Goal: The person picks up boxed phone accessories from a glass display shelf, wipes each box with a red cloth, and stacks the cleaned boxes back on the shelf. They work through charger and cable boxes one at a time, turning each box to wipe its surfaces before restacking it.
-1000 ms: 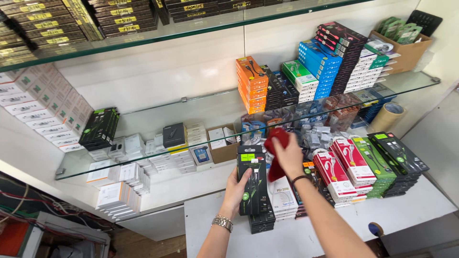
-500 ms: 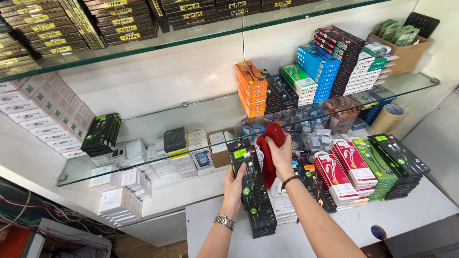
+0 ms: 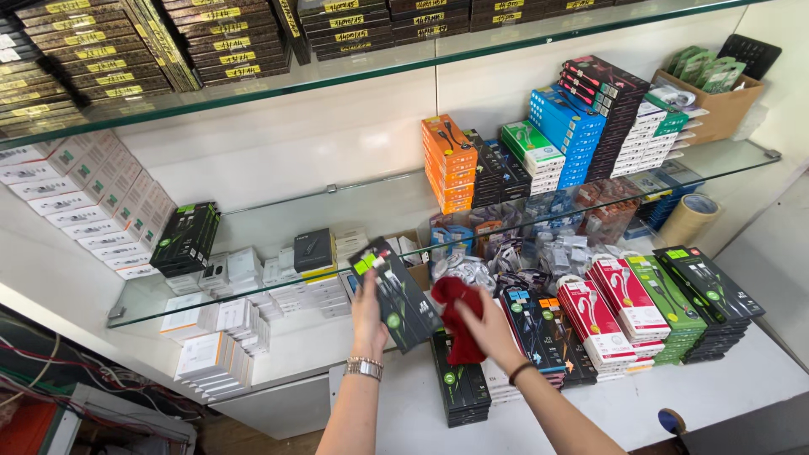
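My left hand (image 3: 368,316) holds up a small stack of flat black boxes with green corners (image 3: 396,291), tilted, above the white counter (image 3: 421,421). My right hand (image 3: 487,324) grips a dark red cloth (image 3: 458,316) pressed against the right side of those boxes. A metal watch is on my left wrist and a dark band on my right. Directly below the hands stands a stack of matching black boxes (image 3: 460,383).
Stacks of red-and-white boxes (image 3: 619,307) and black-green boxes (image 3: 704,295) fill the counter's right side. A glass shelf (image 3: 253,295) carries white and black boxes. An upper glass shelf (image 3: 733,156) holds orange, blue and black stacks, a cardboard box (image 3: 716,105) and a tape roll (image 3: 687,221).
My left hand has lifted the black boxes off the lower stack and swung them up and to the left. My right hand with the red cloth has followed against them.
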